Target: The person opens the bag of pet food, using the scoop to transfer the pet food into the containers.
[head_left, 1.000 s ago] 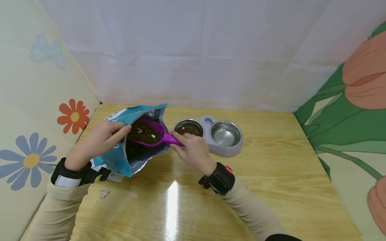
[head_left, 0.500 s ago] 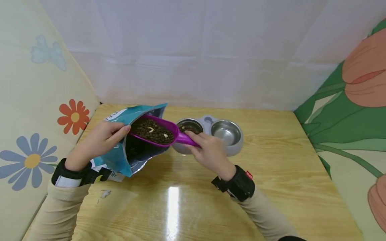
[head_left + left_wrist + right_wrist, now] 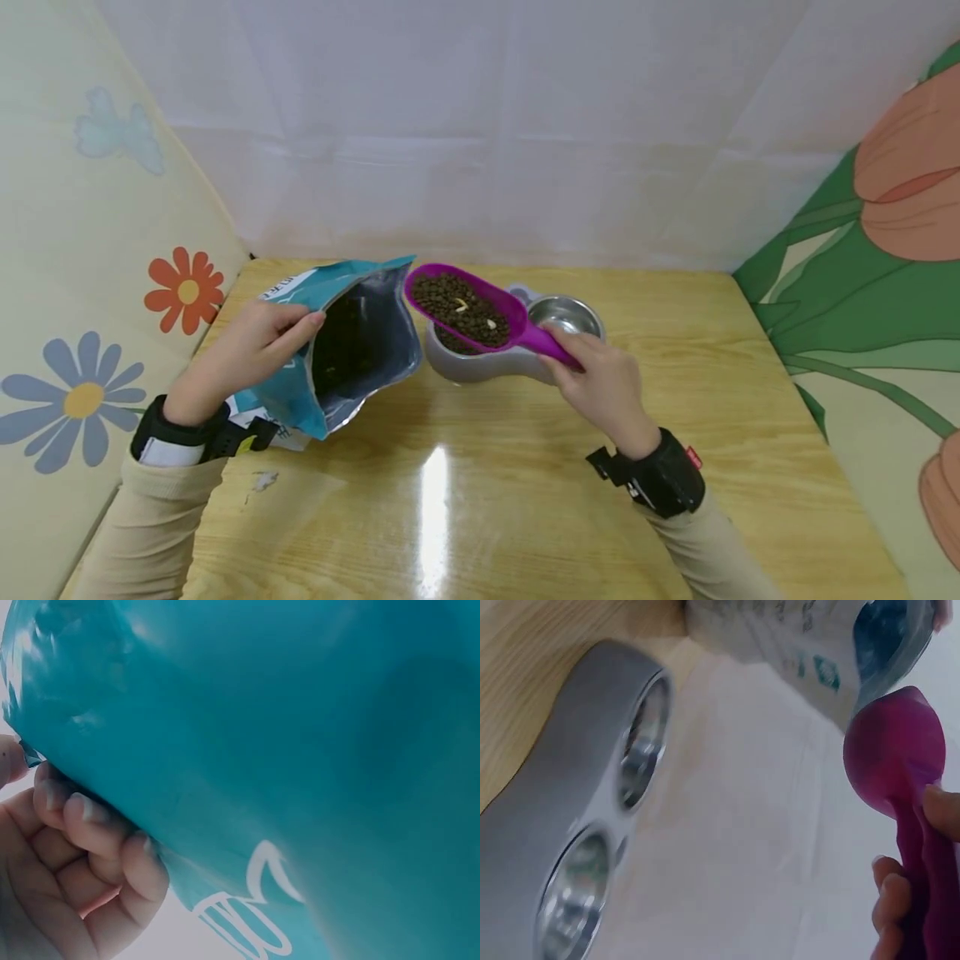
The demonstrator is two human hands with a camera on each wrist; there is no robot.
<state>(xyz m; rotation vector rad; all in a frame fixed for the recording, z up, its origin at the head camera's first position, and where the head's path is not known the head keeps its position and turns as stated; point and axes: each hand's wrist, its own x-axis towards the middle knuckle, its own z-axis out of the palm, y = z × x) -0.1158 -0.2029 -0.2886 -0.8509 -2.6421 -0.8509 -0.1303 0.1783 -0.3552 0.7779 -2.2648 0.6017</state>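
Observation:
My left hand [image 3: 251, 350] pinches the rim of a teal foil bag [image 3: 292, 396], which leans with its mouth facing right and dark contents inside. In the left wrist view, curled fingers [image 3: 101, 832] lie along the bag's edge. My right hand [image 3: 603, 383] grips the handle of a purple scoop [image 3: 519, 323], heaped with brown kibble [image 3: 446, 300] and a few pale bits. The scoop hangs outside the bag, over the left bowl of a grey double pet feeder [image 3: 480, 368]. Kibble shows in that bowl, mostly covered by the scoop. The right steel bowl [image 3: 566, 310] holds no visible food.
The feeder stands on a wooden table [image 3: 525, 483] towards the back. A white sheet [image 3: 480, 150] hangs behind it. Flower-printed panels [image 3: 82, 250] flank the table. A small pale scuff [image 3: 264, 481] marks the tabletop near the left forearm.
My right hand has drawn the loaded scoop out of the bag to the right, bringing it over the feeder's left bowl. My left hand and the bag have stayed in place.

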